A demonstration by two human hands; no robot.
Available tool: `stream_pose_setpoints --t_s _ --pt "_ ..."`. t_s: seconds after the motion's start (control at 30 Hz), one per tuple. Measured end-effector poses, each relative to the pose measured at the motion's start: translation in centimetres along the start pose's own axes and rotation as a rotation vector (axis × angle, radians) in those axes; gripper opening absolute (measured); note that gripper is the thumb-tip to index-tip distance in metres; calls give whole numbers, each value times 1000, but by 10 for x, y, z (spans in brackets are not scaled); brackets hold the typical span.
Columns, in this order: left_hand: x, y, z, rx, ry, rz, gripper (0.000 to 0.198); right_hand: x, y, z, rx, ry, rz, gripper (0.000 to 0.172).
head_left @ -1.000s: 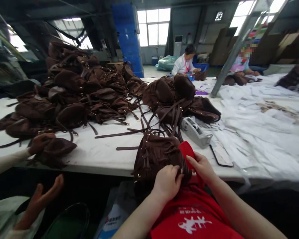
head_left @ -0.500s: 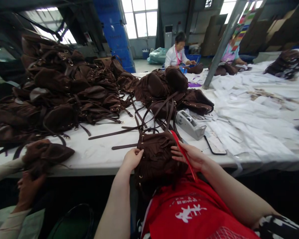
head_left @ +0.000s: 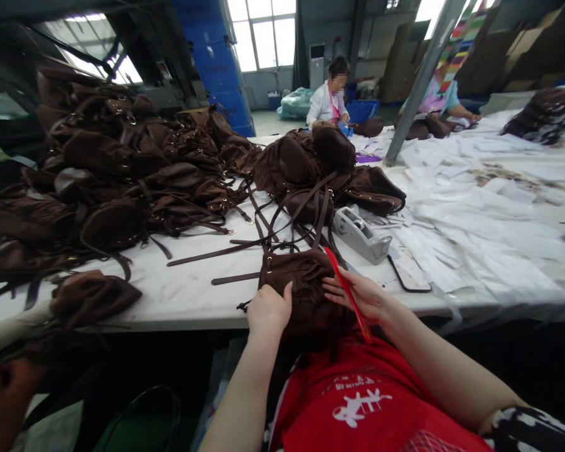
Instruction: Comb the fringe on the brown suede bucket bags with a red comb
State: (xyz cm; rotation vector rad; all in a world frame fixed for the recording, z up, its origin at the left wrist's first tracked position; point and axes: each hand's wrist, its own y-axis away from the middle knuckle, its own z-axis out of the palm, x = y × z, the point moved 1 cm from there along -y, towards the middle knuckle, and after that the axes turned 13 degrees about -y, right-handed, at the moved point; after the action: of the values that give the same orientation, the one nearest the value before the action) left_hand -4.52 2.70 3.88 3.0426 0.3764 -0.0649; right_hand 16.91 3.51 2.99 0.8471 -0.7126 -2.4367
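A dark brown bag (head_left: 306, 282) with gathered folds lies at the table's front edge, against the red apron. My left hand (head_left: 269, 309) grips the bag's left side, fingers curled and thumb raised. My right hand (head_left: 360, 295) rests at the bag's right side, its fingers stretched along the fabric, with a red strip-like tool (head_left: 346, 290) held between thumb and palm. Thin brown straps (head_left: 235, 278) reach left from the bag's top over the white table.
A tape dispenser (head_left: 361, 235) and a phone (head_left: 408, 270) lie right of the bag. Brown bags (head_left: 108, 150) are heaped at left, with more behind. A co-worker's hand (head_left: 9, 389) is at lower left. A metal post (head_left: 421, 88) stands beyond; two people sit across.
My left hand has moved right and slightly down onto the bag, its fingers now curled. The co-worker's lower hand at left has moved down and left. My right hand has hardly moved.
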Motion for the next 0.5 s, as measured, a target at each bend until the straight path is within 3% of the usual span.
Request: stream_pose_setpoints --t_s 0.13,0.33,0.5 --pt "12 -17 8 -51 47 -16 65 1 -9 4 -4 -29 48 26" --pt "22 -19 12 -59 148 126 26 7 -26 3 -103 -11 126 18" --pt "33 11 15 167 141 276 27 14 -40 13 -208 51 291 13"
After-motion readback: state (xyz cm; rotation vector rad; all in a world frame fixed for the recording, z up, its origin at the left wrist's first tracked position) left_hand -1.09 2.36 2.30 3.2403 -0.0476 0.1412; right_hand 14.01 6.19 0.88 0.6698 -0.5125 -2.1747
